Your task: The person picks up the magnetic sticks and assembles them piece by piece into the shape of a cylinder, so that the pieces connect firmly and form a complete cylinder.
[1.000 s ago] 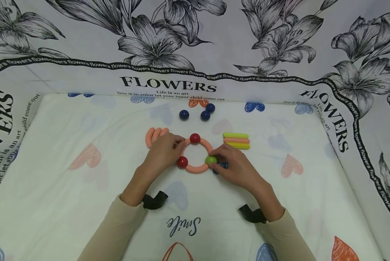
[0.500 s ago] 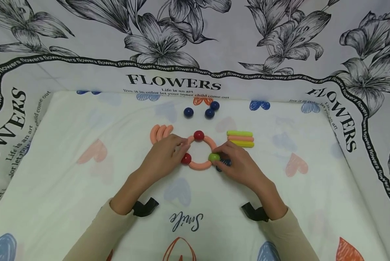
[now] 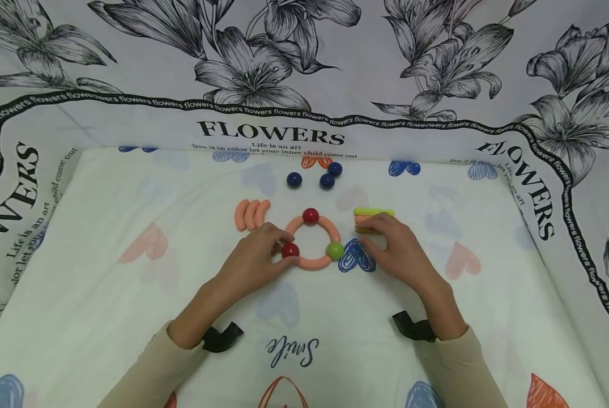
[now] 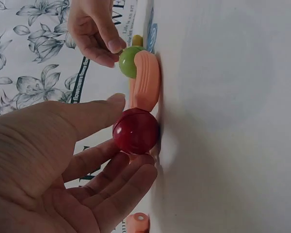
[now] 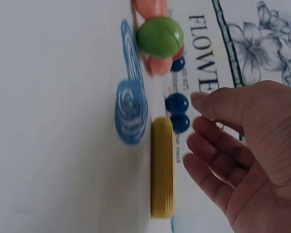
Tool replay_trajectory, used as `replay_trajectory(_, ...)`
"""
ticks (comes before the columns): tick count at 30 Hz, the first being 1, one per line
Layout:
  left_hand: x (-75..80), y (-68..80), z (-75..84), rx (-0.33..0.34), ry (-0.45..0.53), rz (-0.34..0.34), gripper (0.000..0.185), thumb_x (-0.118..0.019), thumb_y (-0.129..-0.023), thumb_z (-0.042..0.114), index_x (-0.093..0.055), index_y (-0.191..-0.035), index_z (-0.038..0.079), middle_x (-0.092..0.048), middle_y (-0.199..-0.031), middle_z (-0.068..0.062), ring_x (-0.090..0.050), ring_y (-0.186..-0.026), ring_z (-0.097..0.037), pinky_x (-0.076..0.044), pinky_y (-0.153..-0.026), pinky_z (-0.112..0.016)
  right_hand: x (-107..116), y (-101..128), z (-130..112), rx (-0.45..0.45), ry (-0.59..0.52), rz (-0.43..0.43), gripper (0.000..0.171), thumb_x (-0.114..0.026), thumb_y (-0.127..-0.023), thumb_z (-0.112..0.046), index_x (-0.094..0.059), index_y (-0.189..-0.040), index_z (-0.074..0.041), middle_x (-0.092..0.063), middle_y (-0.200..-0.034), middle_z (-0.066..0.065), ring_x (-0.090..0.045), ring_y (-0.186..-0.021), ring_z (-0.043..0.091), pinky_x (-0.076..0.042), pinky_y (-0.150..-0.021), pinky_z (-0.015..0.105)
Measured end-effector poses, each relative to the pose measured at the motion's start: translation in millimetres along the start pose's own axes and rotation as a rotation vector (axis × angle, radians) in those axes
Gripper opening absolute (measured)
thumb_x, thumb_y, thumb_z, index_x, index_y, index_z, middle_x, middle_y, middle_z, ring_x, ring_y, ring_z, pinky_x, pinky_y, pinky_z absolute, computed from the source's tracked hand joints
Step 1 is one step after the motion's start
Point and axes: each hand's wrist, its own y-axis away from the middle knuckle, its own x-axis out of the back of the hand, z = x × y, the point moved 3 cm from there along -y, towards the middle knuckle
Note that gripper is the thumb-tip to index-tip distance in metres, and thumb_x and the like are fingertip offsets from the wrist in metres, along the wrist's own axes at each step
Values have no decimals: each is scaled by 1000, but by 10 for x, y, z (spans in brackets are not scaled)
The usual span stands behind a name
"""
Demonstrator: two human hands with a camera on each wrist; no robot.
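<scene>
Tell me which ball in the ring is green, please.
The green ball sits at the ring's lower right, on the side of the right hand. The other two balls in the ring are red.

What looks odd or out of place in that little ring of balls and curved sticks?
Only the colours. The ring joins two red balls and one green ball, so the green one breaks the match. Otherwise things lie tidy: spare curved sticks, straight sticks and three blue balls sit in neat groups. Nothing looks spilled or damaged.
</scene>
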Motion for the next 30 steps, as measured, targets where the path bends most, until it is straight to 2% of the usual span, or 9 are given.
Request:
replay_trajectory(7, -16, 17, -2, -9, -21, 20, 38, -89, -88, 29, -77, -120, 12, -70, -109, -4, -72, -96, -18, -59, -86, -37, 84, 5, 161, -95, 114, 28, 30, -76, -96, -7, -74, -126, -5, -70, -124, 16, -63, -116, 35, -54, -102, 54)
replay_trajectory(12, -29, 24, -3, -11, -10, 20, 36, -89, -88, 28, -77, -118, 12, -70, -108, -4, -73, -96, -17, -59, -87, -37, 70, 24, 217, -133, 129, 17, 30, -75, -96, -7, -73, -126, -5, -69, -127, 16, -62, -118, 36, -53, -105, 55)
replay_trajectory(19, -10, 22, -1, -15, -38, 5, 37, -88, -89, 30, -77, -120, 12, -68, -107, -4, -71, -96, -18, -57, -83, -34, 2, 36, 197, -168, 148, -3, 31, -74, -97, -6, -75, -127, -5, -68, -124, 16, -60, -112, 33, -55, -100, 52)
replay_trajectory(25, -1, 40, 2, -17, -35, 10, 41, -87, -89, 28, -76, -124, 9, -69, -109, -5, -72, -96, -18, -59, -83, -34, -28, 18, 153, -147, 184, -8, 31, -75, -96, -4, -74, -126, -5, -70, -126, 16, -62, -116, 34, -55, -103, 52)
replay_trajectory(30, -16, 7, 21, -36, -21, 26, 40, -87, -89, 24, -77, -124, 9, -70, -108, -5, -72, -95, -18, -57, -81, -32, -30, 7, 146, -127, 246, 6, 32, -76, -94, -3, -76, -126, -7, -72, -123, 16, -62, -108, 34, -56, -95, 49)
